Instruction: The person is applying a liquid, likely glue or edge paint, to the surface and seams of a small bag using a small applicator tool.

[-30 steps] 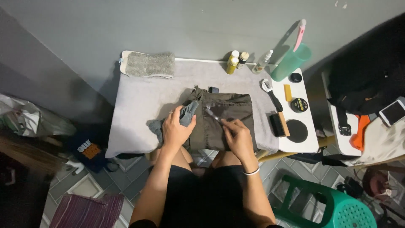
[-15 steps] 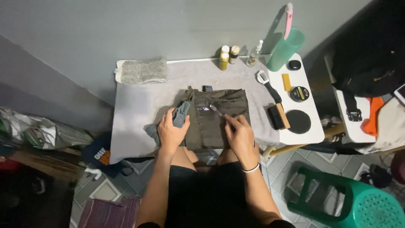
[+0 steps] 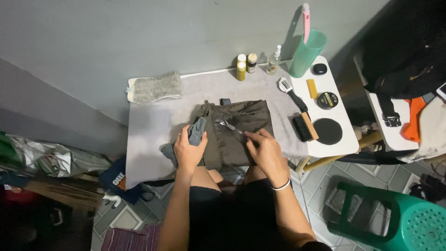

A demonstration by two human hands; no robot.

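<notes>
My left hand (image 3: 188, 151) clamps the grey cloth (image 3: 197, 131), now lower on the bag (image 3: 237, 132) mid-frame; right hand (image 3: 265, 151) keeps pinching the tool (image 3: 231, 125) over it. Rubbing seems underway.

A bag (image 3: 237, 132) lies in the middle of the table (image 3: 148, 135), with a folded towel (image 3: 155, 87) behind it to the left. Behind it to the right stand 3 bottles (image 3: 253, 63) and a cup (image 3: 306, 53) against the wall. To the right of the bag lie 2 brushes (image 3: 299, 111), a tin (image 3: 327, 100) and a round pad (image 3: 327, 131); a stool (image 3: 395, 218) stands on the floor further right.
</notes>
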